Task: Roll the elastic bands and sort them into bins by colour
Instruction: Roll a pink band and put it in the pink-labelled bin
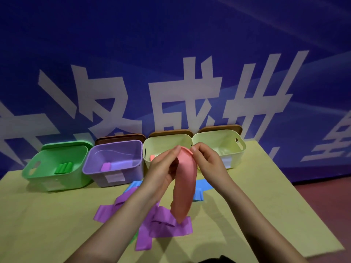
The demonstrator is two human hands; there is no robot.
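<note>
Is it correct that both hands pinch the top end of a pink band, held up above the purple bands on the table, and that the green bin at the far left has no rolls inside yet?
Not quite. The head view shows the green bin already holding green rolls. The rest stands: the left hand and right hand pinch the top of the pink band above the purple bands.

Pink elastic band (pixel 183 185) hangs unrolled above purple bands (pixel 161 224) before four bins (pixel 114 160).
</note>
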